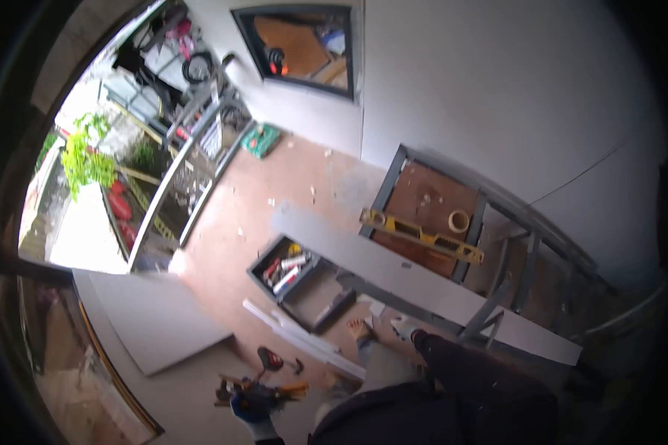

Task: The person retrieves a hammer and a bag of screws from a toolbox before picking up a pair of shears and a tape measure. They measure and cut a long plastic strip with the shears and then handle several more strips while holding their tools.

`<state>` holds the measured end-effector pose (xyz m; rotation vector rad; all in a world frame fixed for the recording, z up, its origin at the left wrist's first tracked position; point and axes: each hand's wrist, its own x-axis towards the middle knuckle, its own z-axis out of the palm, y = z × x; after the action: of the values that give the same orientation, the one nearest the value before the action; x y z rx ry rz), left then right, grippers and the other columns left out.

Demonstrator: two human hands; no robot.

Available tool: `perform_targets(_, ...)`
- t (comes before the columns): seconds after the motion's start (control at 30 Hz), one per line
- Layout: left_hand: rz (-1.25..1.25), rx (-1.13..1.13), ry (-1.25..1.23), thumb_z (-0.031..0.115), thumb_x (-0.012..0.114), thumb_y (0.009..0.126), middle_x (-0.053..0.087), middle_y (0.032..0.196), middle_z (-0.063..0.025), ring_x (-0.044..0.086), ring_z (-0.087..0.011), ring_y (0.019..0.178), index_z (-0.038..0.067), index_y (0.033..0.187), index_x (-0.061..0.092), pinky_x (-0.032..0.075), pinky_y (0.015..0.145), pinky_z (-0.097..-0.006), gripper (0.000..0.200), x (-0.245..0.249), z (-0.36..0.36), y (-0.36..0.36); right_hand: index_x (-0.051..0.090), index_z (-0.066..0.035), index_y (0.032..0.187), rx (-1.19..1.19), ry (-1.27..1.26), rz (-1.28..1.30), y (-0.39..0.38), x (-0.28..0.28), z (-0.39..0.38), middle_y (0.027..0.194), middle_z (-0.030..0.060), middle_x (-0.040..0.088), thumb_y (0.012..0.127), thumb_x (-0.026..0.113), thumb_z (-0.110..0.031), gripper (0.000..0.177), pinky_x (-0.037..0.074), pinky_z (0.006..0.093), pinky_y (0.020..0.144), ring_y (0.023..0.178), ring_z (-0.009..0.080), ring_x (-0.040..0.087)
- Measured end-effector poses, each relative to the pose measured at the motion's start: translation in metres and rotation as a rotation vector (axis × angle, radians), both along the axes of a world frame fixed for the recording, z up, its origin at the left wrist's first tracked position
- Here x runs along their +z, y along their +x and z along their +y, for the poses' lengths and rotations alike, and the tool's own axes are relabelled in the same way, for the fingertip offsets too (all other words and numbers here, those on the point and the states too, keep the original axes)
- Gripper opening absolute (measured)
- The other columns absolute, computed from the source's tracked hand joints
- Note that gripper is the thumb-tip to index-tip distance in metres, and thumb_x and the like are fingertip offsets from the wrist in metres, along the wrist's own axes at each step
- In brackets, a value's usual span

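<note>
My left hand (249, 406), in a blue and white glove, is low in the head view among a cluster of dark and yellow-brown tools (293, 391). Its fingers look closed around part of that cluster, but what they grip is not clear. Beyond it on the floor lies a red and black tool (269, 360). My right hand (404, 327), in a pale glove, is beside my bare foot (359, 327) and close to a long grey panel (453, 298). Its fingers are too small and blurred to read.
A yellow spirit level (423, 236) and a tape roll (459, 220) lie across a grey metal frame (384, 199). Tools fill a box-like frame section (258, 276). White strips (304, 337) and a large board (156, 326) lie leftward; a green case (260, 140) sits by the wall.
</note>
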<state>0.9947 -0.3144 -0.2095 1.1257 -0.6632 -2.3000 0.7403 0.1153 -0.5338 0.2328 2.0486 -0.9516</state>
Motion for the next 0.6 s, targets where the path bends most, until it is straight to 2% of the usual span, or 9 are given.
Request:
perform_targets(0.03, 0.031, 0.001, -0.023, 0.046, 0.051, 0.093, 0.067, 0.095, -0.0142, 0.06, -0.0259, 0.075, 0.003, 0.127, 0.058, 0.051, 0.069, -0.0425, 0.055, 0.016, 0.006, -0.012, 0.069, -0.005, 0.114, -0.069, -0.038, -0.025, -0.001, 0.019, -0.004, 0.114, 0.0239, 0.069, 0.093, 0.061, -0.039, 0.041, 0.051, 0.0446, 0.091, 0.105, 0.0386, 0.066)
perform_targets(0.07, 0.041, 0.013, -0.041, 0.048, 0.052, 0.094, 0.065, 0.096, -0.0133, 0.057, -0.0247, 0.074, 0.004, 0.128, 0.057, 0.049, 0.069, -0.0415, 0.056, 0.025, 0.011, -0.02, 0.068, -0.005, 0.113, 0.089, 0.113, 0.165, 0.001, 0.036, -0.002, 0.114, 0.0239, 0.069, 0.093, 0.06, -0.04, 0.041, 0.051, 0.0439, 0.089, 0.105, 0.0378, 0.066)
perform_targets(0.1, 0.164, -0.167, 0.11, 0.05, 0.052, 0.094, 0.065, 0.1, -0.0128, 0.055, -0.024, 0.074, 0.005, 0.127, 0.058, 0.048, 0.07, -0.0404, 0.056, 0.016, -0.002, -0.006, 0.067, -0.006, 0.106, 0.765, 0.021, 0.505, 0.009, -0.025, 0.026, 0.102, 0.0205, 0.071, 0.095, 0.057, -0.039, 0.036, 0.053, 0.0443, 0.082, 0.092, 0.0392, 0.068)
perform_targets(0.13, 0.161, -0.163, 0.109, 0.049, 0.052, 0.094, 0.063, 0.102, -0.0125, 0.056, -0.0245, 0.08, 0.004, 0.129, 0.057, 0.049, 0.073, -0.0406, 0.057, 0.02, 0.0, -0.006, 0.065, -0.009, 0.095, 0.345, -0.049, 0.376, 0.009, 0.006, 0.018, 0.083, 0.0115, 0.069, 0.098, 0.056, -0.036, 0.029, 0.053, 0.043, 0.065, 0.071, 0.0313, 0.066)
perform_targets(0.17, 0.048, -0.1, 0.059, 0.045, 0.052, 0.094, 0.064, 0.107, -0.0147, 0.06, -0.0273, 0.088, 0.003, 0.134, 0.055, 0.051, 0.08, -0.0437, 0.059, 0.017, -0.001, 0.002, 0.063, -0.011, 0.092, -0.026, -0.171, -0.167, 0.001, 0.037, 0.018, 0.071, 0.0036, 0.062, 0.098, 0.056, -0.034, 0.025, 0.049, 0.0368, 0.052, 0.059, 0.0198, 0.059)
perform_targets(0.2, 0.022, -0.066, 0.069, 0.041, 0.052, 0.093, 0.064, 0.113, -0.018, 0.063, -0.0318, 0.098, 0.001, 0.138, 0.052, 0.053, 0.087, -0.0481, 0.061, 0.016, -0.002, 0.01, 0.064, -0.013, 0.097, -0.219, -0.114, -0.288, 0.0, 0.067, 0.011, 0.074, 0.0, 0.062, 0.099, 0.057, -0.035, 0.023, 0.046, 0.031, 0.048, 0.061, 0.0116, 0.059)
perform_targets(0.23, 0.06, -0.085, 0.053, 0.038, 0.051, 0.094, 0.064, 0.118, -0.0198, 0.063, -0.0339, 0.104, 0.0, 0.14, 0.05, 0.053, 0.093, -0.0497, 0.061, 0.014, -0.002, 0.015, 0.064, -0.013, 0.101, -0.228, -0.076, -0.289, 0.001, 0.072, 0.012, 0.076, -0.0002, 0.063, 0.099, 0.056, -0.034, 0.023, 0.047, 0.0305, 0.049, 0.061, 0.012, 0.059)
perform_targets(0.37, 0.015, -0.065, -0.004, 0.036, 0.051, 0.094, 0.063, 0.122, -0.0199, 0.064, -0.0329, 0.105, -0.001, 0.142, 0.047, 0.052, 0.096, -0.048, 0.06, 0.01, -0.003, 0.033, 0.064, -0.011, 0.111, -0.278, 0.048, -0.329, 0.038, 0.094, 0.04, 0.082, -0.0002, 0.064, 0.099, 0.056, -0.033, 0.026, 0.048, 0.0305, 0.051, 0.062, 0.0124, 0.06)
perform_targets(0.6, 0.028, -0.059, 0.024, 0.03, 0.052, 0.095, 0.059, 0.132, -0.0172, 0.062, -0.0335, 0.11, 0.004, 0.145, 0.044, 0.053, 0.096, -0.0478, 0.057, -0.017, -0.019, 0.074, 0.064, -0.01, 0.114, -0.341, 0.223, -0.364, 0.136, 0.109, 0.088, 0.085, 0.0011, 0.065, 0.098, 0.057, -0.034, 0.029, 0.05, 0.0338, 0.056, 0.067, 0.0146, 0.063)
